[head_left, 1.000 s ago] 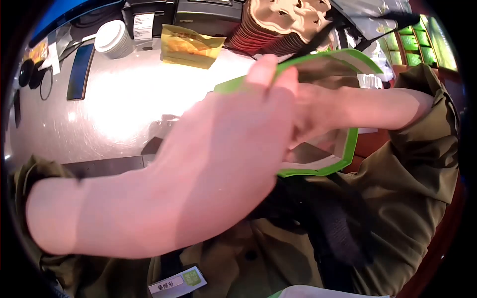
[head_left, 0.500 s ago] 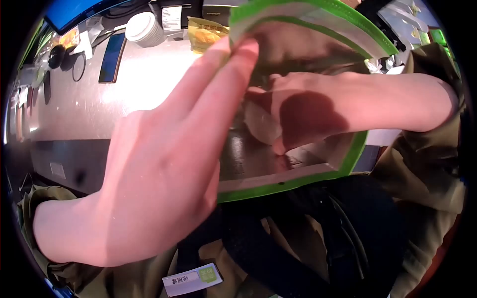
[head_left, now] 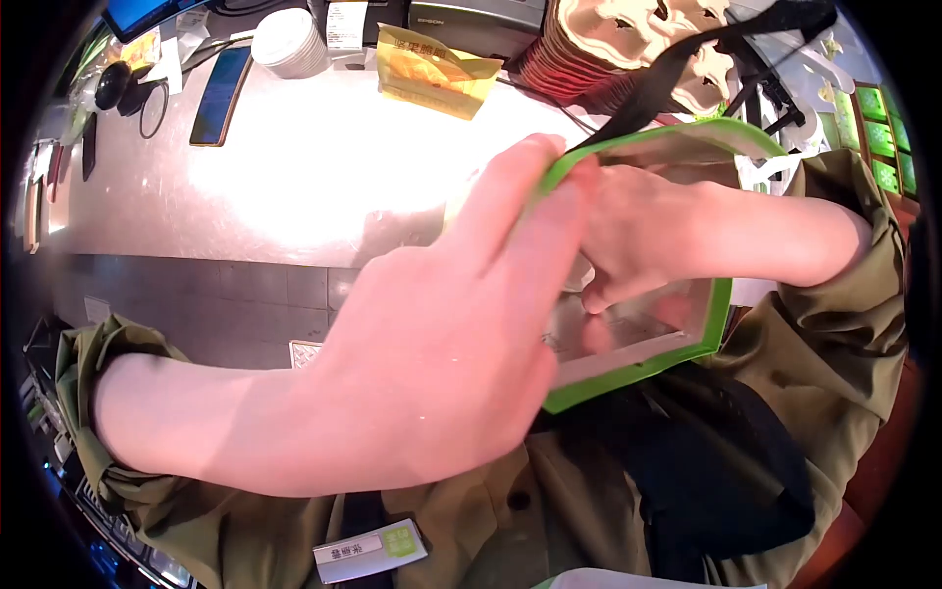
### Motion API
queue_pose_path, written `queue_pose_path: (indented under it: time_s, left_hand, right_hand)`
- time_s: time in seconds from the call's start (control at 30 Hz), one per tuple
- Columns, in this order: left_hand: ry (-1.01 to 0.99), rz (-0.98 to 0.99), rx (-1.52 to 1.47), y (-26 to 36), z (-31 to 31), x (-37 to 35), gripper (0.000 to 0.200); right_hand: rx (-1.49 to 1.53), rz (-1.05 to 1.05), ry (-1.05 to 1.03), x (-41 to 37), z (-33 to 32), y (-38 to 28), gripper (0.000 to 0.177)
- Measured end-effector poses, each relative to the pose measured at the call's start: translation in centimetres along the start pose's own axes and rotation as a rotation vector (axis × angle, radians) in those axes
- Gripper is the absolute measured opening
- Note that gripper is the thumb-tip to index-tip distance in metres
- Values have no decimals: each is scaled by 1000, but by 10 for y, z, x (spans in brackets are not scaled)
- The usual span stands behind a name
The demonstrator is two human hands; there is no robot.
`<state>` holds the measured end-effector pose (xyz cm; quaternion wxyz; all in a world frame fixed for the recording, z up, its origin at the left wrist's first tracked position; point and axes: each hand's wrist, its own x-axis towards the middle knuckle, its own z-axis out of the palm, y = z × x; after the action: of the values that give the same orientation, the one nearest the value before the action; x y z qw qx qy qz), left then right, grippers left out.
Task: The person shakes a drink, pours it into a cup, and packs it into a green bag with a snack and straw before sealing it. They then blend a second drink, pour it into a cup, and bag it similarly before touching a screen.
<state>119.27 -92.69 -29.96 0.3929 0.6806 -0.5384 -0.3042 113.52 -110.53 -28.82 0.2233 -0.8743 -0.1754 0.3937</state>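
An insulated bag with green trim (head_left: pixel 721 314) and a silvery lining is held open in front of my body. My left hand (head_left: pixel 451 324) pinches its left rim, the edge passing between thumb and fingers. Deep in the bag's mouth, my right hand (head_left: pixel 638 221) has its fingers curled around a pale, rounded item (head_left: pixel 579 275). Most of that item hides behind my left hand, so its kind cannot be made out. A black strap (head_left: pixel 677 69) of the bag rises beyond the rim.
On the metal counter (head_left: pixel 128 211) lie a phone (head_left: pixel 220 96), a stack of white lids (head_left: pixel 287 44) and a yellow packet (head_left: pixel 437 74). Behind stand stacked cardboard cup carriers (head_left: pixel 599 49) and an Epson machine (head_left: pixel 476 18). A name tag (head_left: pixel 371 552) hangs on my clothing.
Both hands and the bag have moved to the right and the bag's rim has dropped lower. The cup carriers and black strap have come into view.
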Motion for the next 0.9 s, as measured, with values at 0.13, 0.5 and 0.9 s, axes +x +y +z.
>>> queue_pose_path:
  time_s: [0.13,0.5,0.9]
  left_hand:
    - [5,21,4,10,-1,4,73]
    - [-27,-6,202,26,-16,-2,79]
    - [171,236,341,0,5,-18,80]
  right_hand:
    - [-14,2,8,-6,-1,-1,37]
    - [-62,-47,15,-13,2,2,41]
    - [-140,-100,10,-11,-1,3,44]
